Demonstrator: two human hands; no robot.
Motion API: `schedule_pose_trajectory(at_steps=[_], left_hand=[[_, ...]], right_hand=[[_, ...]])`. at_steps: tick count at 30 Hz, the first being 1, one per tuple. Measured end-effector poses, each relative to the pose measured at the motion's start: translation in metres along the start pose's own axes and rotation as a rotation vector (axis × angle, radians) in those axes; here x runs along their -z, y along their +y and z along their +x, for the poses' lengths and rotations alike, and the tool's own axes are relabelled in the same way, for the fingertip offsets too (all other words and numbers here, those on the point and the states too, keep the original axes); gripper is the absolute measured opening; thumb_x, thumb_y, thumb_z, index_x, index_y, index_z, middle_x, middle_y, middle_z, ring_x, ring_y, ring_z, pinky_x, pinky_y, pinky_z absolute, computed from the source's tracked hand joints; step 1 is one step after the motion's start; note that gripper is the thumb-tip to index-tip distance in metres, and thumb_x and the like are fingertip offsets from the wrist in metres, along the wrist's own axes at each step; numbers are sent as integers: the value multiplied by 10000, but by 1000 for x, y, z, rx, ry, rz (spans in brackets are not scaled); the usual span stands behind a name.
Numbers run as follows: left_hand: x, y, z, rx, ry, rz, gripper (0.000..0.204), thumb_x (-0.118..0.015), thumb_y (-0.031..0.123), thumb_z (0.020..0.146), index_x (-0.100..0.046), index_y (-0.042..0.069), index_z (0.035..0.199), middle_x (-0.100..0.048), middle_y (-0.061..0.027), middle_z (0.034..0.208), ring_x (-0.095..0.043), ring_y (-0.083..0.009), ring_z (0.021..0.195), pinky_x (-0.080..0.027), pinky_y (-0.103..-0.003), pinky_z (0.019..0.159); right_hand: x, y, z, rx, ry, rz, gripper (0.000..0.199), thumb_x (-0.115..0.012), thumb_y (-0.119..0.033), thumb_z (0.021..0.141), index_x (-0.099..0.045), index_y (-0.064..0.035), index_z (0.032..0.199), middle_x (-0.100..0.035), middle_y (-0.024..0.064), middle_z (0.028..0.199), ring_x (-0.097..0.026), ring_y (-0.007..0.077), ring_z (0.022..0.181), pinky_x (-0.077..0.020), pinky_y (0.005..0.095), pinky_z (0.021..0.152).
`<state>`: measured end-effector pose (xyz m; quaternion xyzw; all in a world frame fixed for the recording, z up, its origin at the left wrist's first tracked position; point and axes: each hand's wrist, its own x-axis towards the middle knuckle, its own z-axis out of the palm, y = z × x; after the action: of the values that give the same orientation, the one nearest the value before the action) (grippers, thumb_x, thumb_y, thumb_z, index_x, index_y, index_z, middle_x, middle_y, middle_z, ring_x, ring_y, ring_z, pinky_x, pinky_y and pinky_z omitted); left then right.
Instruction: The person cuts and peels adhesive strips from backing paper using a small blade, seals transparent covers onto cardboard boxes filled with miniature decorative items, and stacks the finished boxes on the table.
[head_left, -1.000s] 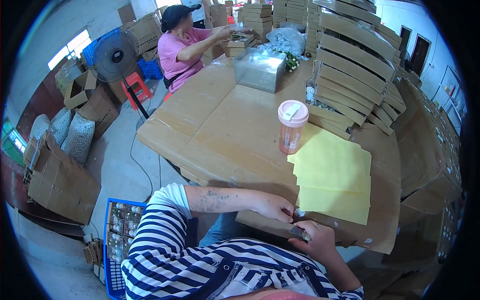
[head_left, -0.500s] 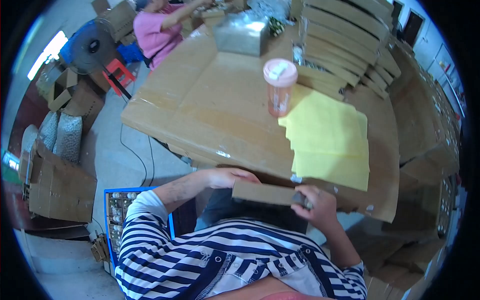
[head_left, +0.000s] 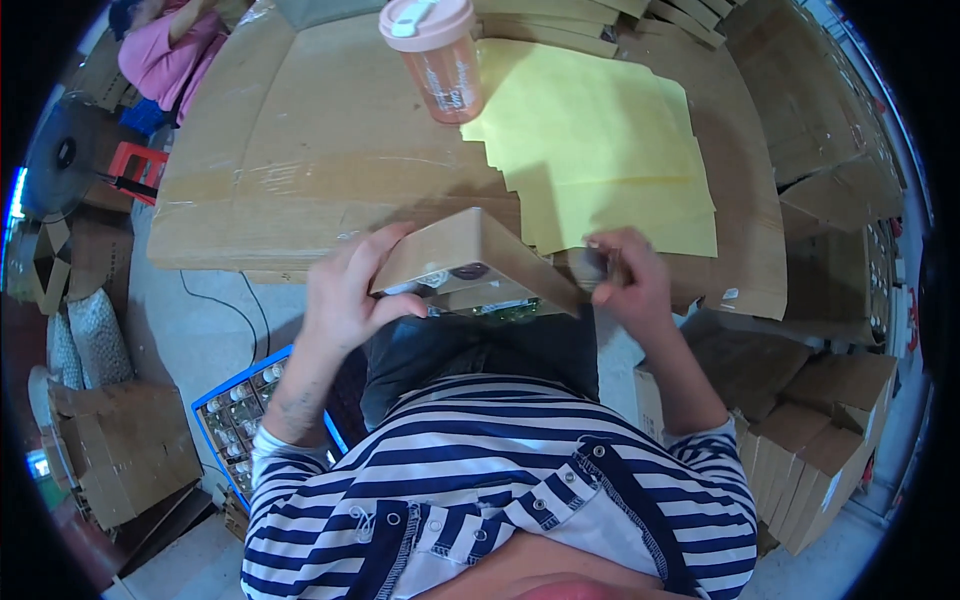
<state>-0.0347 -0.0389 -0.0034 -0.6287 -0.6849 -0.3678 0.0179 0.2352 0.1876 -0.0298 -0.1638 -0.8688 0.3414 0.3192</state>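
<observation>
A cardboard box [head_left: 445, 245] is held tilted above my lap at the table's near edge. My left hand [head_left: 345, 285] grips its left end, thumb below and fingers over the top. Through the side facing me, dark round shapes and something green and shiny show inside. At the box's right end, my right hand [head_left: 635, 280] is closed round a small dark-and-brown thing [head_left: 592, 265]. Motion smears it, so its kind is unclear. Just beyond my right hand, yellow sheets [head_left: 610, 150] lie overlapping on the cardboard-covered table [head_left: 330, 160].
A pink lidded cup [head_left: 440, 70] stands at the sheets' left edge. Beside my left arm is a blue crate [head_left: 215, 405] holding small bottles. Flat cartons [head_left: 560, 30] are stacked at the back; more boxes [head_left: 800, 440] stand at right. Another person [head_left: 170, 55] sits far left.
My view has tipped downward. The box has been raised and turned, so its corner points away from me. My left hand has shifted to its left end, and my right hand has moved slightly off the box.
</observation>
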Motion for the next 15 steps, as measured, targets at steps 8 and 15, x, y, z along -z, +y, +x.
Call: schedule_pose_trajectory(at_steps=[8, 15], left_hand=[[-8, 44, 62, -92, -461, 299, 583, -643, 606, 841, -618, 96, 1122, -655, -83, 896, -658, -289, 832, -489, -395, 727], [-5, 35, 91, -124, -626, -104, 603, -665, 519, 884, -598, 52, 1261, -644, -154, 1077, -657, -319, 975, -519, -390, 852]], right_hand=[[-14, 29, 141, -83, -81, -450, 355, -647, -454, 922, -663, -103, 878, -652, 89, 709, -649, 300, 667, -479, 405, 602], [-36, 77, 160, 12, -147, -537, 402, -651, -475, 903, -661, -104, 748, -652, 80, 660, -645, 296, 617, -491, 437, 565]])
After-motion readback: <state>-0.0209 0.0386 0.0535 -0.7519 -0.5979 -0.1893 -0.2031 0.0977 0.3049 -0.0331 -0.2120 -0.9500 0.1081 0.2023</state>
